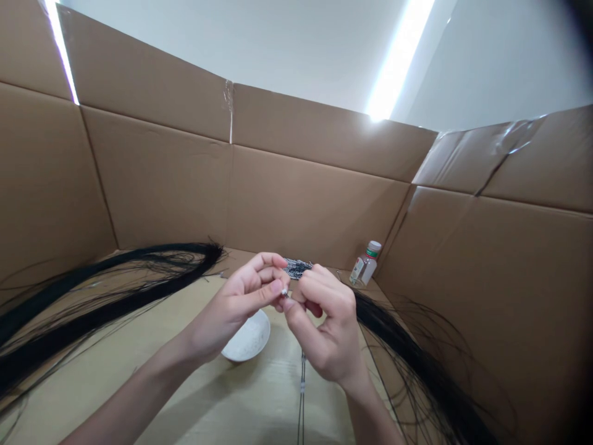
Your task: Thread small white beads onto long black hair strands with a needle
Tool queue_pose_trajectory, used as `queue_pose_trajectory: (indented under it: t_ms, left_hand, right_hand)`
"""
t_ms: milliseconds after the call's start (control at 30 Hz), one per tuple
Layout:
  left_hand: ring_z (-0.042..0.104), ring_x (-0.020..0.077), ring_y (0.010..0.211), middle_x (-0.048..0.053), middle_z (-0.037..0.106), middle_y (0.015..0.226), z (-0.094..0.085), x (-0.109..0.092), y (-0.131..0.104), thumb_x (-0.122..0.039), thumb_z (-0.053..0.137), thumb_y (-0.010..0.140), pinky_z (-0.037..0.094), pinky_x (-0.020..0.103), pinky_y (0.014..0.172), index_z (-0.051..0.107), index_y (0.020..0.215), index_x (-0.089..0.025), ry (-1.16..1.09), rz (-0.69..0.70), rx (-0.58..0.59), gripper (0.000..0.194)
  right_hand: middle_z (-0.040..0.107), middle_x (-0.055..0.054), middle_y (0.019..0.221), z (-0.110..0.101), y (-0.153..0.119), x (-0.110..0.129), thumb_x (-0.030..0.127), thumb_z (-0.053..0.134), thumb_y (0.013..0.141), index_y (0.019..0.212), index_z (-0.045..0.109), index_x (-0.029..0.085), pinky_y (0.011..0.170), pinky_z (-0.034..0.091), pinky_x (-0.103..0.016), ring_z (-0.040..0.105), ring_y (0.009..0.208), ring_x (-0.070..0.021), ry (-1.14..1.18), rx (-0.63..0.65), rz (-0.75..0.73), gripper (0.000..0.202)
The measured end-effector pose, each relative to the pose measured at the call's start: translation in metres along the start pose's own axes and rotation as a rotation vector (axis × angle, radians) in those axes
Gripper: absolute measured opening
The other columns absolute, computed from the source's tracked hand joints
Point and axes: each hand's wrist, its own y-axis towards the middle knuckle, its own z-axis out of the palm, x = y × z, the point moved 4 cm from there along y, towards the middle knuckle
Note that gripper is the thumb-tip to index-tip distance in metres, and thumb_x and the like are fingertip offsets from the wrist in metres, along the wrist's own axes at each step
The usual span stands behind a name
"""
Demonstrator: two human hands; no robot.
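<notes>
My left hand (254, 287) pinches a small white bead (284, 292) between thumb and fingers. Right beside it, my right hand (324, 315) is closed, thumb against forefinger, on the end of a thin dark cord by the bead; the fingertips hide most of this. Below my right hand, two dark cord strands (302, 371) run down toward me, with a whitish bead or knot (302, 388) on them. Partly behind my left wrist sits a white bowl (252, 337) holding small whitish pieces too fine to make out.
A bundle of black-and-white cords (296, 267) lies behind my hands. Long black strands (139, 296) spread at left, and another black bundle (407, 334) at right. A clear bottle (364, 267) stands near the back right corner. Cardboard walls (315, 198) surround the table (185, 402).
</notes>
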Motion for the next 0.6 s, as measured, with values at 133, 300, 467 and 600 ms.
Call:
queue_pose_trajectory:
  t_ms: [133,300,467,600]
  left_hand:
    - [0.058,0.0123,0.076,0.000,0.060,0.092,-0.0011,0.0009,0.0004,-0.029,0.067,0.098,0.044,0.027,0.073,0.058,0.114,-0.023,0.027,0.008,-0.011,0.019]
    - [0.059,0.0125,0.077,0.000,0.061,0.095,-0.0015,-0.0010,0.0012,-0.031,0.066,0.098,0.045,0.028,0.074,0.056,0.113,-0.023,0.100,0.060,-0.028,0.019]
    - [0.059,0.0111,0.076,-0.001,0.061,0.094,0.0011,-0.0062,0.0005,-0.030,0.066,0.099,0.046,0.026,0.071,0.056,0.111,-0.023,0.151,0.074,-0.029,0.017]
    - [0.062,0.0127,0.079,0.000,0.063,0.094,0.0029,-0.0085,0.0003,-0.031,0.065,0.099,0.047,0.026,0.070,0.057,0.110,-0.023,0.187,0.060,-0.018,0.016]
  right_hand:
    - [0.035,0.004,0.058,0.0001,-0.0005,-0.0003,0.010,0.052,0.081,0.060,0.038,0.021,0.061,0.031,-0.033,0.036,0.059,-0.0138,-0.022,0.007,0.001,0.028]
    - [0.036,0.004,0.060,0.0005,-0.0010,-0.0029,0.011,0.051,0.082,0.061,0.040,0.021,0.061,0.029,-0.033,0.036,0.060,-0.0139,-0.044,0.016,0.003,0.026]
    - [0.036,0.004,0.061,0.0012,0.0004,-0.0028,0.010,0.050,0.084,0.064,0.038,0.021,0.063,0.027,-0.034,0.034,0.061,-0.0144,-0.100,0.065,-0.060,0.026]
    - [0.036,0.004,0.061,0.0015,0.0011,-0.0026,0.010,0.049,0.086,0.065,0.035,0.021,0.063,0.027,-0.034,0.033,0.061,-0.0146,-0.111,0.104,-0.054,0.028]
